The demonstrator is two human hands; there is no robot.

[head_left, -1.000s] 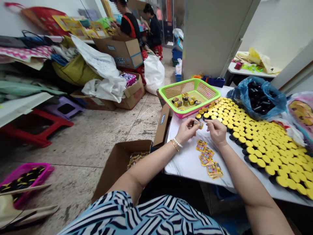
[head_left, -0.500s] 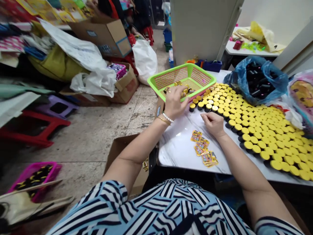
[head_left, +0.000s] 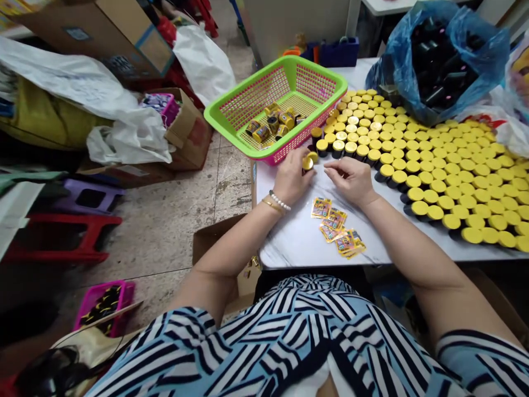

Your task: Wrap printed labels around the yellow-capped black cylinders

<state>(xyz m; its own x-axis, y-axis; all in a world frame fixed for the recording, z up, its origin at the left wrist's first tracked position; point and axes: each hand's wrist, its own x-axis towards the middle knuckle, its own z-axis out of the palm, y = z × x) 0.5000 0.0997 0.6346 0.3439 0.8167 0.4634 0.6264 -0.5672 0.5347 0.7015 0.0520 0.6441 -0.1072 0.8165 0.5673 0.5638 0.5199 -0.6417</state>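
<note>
My left hand (head_left: 291,175), with a beaded bracelet at the wrist, curls around small yellow-capped containers (head_left: 309,160) at the table's left side. Beside it, my right hand (head_left: 352,177) has thumb and forefinger pinched together; whether anything is between them I cannot make out. Below the hands lie several small printed yellow packets (head_left: 330,219) in overlapping groups. Behind my left hand, a green and pink basket (head_left: 231,105) holds several small yellow-wrapped containers (head_left: 273,122). Rows of black containers with yellow lids (head_left: 430,165) stand upright to the right of my hands.
A blue plastic bag (head_left: 392,71) full of black containers sits at the back right of the white table (head_left: 289,242). Cardboard boxes (head_left: 185,132), a white sack (head_left: 202,60) and a red stool (head_left: 82,237) stand to the left. A magenta basket (head_left: 124,309) is at lower left.
My left hand has come out of the basket towards me, now with yellow-capped containers in it. My right hand stays pinched near it. The view has tilted downward.
</note>
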